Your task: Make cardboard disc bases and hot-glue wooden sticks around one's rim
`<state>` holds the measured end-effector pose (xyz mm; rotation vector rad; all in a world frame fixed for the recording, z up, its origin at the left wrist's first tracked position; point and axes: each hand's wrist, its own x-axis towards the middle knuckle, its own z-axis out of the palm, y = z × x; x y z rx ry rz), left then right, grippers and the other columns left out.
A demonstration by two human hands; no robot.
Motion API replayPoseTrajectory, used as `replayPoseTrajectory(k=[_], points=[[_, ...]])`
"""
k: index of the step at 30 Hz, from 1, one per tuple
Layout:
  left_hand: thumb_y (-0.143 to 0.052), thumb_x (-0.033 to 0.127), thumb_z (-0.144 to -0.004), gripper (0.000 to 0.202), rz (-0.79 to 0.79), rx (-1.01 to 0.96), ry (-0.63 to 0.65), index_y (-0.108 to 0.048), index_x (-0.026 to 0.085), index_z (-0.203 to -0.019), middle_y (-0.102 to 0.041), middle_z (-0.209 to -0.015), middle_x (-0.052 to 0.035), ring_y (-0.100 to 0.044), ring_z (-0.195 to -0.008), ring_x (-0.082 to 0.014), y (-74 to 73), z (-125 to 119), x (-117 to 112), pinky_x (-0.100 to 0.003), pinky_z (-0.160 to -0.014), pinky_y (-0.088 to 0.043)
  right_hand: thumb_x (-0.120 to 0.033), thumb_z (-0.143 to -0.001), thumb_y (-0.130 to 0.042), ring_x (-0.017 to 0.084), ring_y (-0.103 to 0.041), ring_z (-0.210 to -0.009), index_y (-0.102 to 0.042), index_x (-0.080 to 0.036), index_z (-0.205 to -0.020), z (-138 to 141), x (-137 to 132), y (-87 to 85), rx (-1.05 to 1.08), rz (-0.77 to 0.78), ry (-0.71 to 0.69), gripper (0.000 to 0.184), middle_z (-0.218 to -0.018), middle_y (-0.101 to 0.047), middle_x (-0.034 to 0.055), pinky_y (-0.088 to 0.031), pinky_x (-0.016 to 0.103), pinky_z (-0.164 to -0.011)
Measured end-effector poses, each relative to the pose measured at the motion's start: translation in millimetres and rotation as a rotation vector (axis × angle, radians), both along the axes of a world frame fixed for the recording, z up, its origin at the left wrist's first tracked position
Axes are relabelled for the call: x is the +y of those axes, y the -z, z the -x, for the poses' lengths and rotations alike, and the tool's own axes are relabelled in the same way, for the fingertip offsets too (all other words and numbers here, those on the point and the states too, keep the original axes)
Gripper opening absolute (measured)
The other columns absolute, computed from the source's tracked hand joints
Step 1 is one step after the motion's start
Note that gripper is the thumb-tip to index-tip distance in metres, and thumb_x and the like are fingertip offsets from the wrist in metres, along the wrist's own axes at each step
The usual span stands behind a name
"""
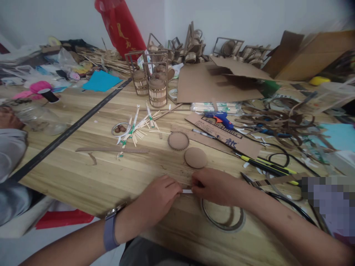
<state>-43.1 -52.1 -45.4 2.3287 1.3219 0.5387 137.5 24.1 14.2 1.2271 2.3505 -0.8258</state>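
Note:
Close to the table's front edge, my left hand (165,192) and my right hand (212,187) pinch a narrow white strip (187,191) stretched between them. Its ends are hidden by my fingers. A roll of tape (240,224), looking like a thin ring, lies just under my right hand; whether the strip joins it I cannot tell. Ahead of my hands are a round cardboard disc (196,157) and a second disc (179,140) with a ridged rim around it. A long brown cardboard strip (112,150) lies to the left.
A blue glue gun (222,119) rests on printed cardboard (244,139). Yellow-black cutters (266,166) and cables lie at right. Wooden sticks (138,136) are scattered mid-table. Small stick-built baskets (158,92) stand behind. Another person's hand (10,118) is at far left near a clear jar (41,119).

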Motion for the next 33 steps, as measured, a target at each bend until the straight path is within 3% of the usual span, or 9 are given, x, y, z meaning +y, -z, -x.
replayPoseTrajectory(k=[7, 21, 33], points=[[-0.048, 0.013, -0.095, 0.019, -0.025, 0.004, 0.045, -0.064, 0.016, -0.085, -0.067, -0.088, -0.0035, -0.059, -0.084, -0.0178, 3.6, 1.7, 0.8, -0.030, -0.078, -0.049, -0.019, -0.079, -0.052, 0.017, -0.058, -0.065, -0.074, -0.017, -0.081, -1.9, 1.4, 2.1, -0.018, 0.003, -0.009, 0.023, -0.079, -0.074, 0.0077, -0.027, 0.025, -0.051], [-0.050, 0.013, -0.094, 0.015, -0.006, -0.022, 0.010, -0.064, 0.018, -0.092, -0.066, -0.089, -0.0029, -0.059, -0.086, -0.0185, 4.3, 2.0, 0.0, -0.031, -0.079, -0.049, -0.018, -0.077, -0.051, 0.015, -0.054, -0.060, -0.074, -0.017, -0.077, -0.3, 5.0, 3.5, -0.004, 0.014, -0.050, 0.023, -0.074, -0.072, 0.0069, -0.028, 0.024, -0.050], [-0.053, 0.009, -0.091, 0.012, -0.023, 0.025, 0.001, -0.061, 0.017, -0.091, -0.065, -0.089, -0.0022, -0.059, -0.085, -0.0190, 2.6, 0.9, 0.6, -0.031, -0.078, -0.048, -0.016, -0.081, -0.050, 0.010, -0.049, -0.049, -0.069, -0.016, -0.076, -4.0, 8.7, 0.1, 0.044, 0.120, -0.019, 0.020, -0.054, -0.061, -0.0016, -0.025, 0.022, -0.046]])
